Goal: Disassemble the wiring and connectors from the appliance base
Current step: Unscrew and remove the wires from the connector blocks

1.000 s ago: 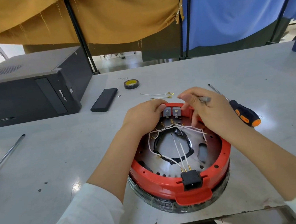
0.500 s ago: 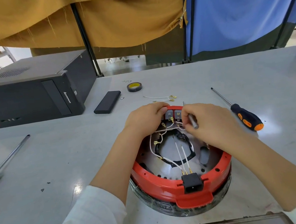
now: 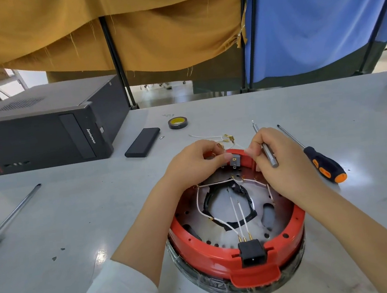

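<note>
The round red appliance base [image 3: 223, 260] lies upside down near the table's front edge, with white wires [image 3: 203, 211] looping inside and a black power socket [image 3: 252, 252] at its near rim. My left hand [image 3: 195, 162] pinches a brass wire terminal at the far rim, beside a grey switch block [image 3: 235, 160]. My right hand [image 3: 282, 161] holds a small silver screwdriver [image 3: 264, 147] against its palm, and its fingertips touch the rim next to the switch.
Loose white wires with brass terminals [image 3: 213, 137] lie just behind the base. An orange-and-black screwdriver [image 3: 323, 165] rests to the right. Black tape roll [image 3: 177, 123], dark flat box [image 3: 142, 142], a computer case [image 3: 43, 133] and a long tool [image 3: 11, 218] sit at left.
Both hands have lifted from inside the base up to its far rim. The left hand now pinches a terminal there, and the silver screwdriver points up and away.
</note>
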Motion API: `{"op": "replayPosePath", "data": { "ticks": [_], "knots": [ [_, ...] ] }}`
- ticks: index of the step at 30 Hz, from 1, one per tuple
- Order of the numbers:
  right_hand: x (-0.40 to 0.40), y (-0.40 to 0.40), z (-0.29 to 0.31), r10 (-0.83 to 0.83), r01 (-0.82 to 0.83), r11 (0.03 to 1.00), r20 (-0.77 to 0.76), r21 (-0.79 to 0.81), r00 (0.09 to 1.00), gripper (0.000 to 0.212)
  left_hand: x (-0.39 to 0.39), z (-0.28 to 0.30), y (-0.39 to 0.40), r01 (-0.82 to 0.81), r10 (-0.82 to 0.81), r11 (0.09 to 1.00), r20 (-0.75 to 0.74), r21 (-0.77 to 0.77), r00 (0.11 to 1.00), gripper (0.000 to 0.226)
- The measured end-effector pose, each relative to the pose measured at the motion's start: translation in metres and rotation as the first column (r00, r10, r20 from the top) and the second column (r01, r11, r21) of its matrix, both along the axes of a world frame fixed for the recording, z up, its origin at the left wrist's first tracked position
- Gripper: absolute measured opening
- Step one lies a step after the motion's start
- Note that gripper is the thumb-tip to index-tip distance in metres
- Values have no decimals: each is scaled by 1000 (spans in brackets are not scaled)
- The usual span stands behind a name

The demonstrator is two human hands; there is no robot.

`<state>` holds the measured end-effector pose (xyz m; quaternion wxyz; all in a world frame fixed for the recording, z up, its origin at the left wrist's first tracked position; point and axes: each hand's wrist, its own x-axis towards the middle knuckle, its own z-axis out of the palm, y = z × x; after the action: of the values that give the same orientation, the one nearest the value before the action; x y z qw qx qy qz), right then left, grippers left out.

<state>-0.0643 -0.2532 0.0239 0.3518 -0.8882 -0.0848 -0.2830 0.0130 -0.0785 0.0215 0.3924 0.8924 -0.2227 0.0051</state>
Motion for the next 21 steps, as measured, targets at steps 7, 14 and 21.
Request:
{"op": "replayPosePath", "data": {
  "ticks": [7, 14, 21],
  "knots": [
    [6, -3, -2, -25, 25, 1000, -56, 14, 998, 18, 1, 1, 4, -110, 106, 976, -33, -186, 994, 19],
    [20, -16, 15, 3, -5, 1000, -87, -16, 996, 24, 4, -1, 6, -170, 161, 958, -58, -229, 985, 35],
    [109, -32, 14, -51, 75, 995, -289, 72, 956, 25, 5, -5, 3, -287, 279, 937, 71, 199, 958, 28]
  ]
}}
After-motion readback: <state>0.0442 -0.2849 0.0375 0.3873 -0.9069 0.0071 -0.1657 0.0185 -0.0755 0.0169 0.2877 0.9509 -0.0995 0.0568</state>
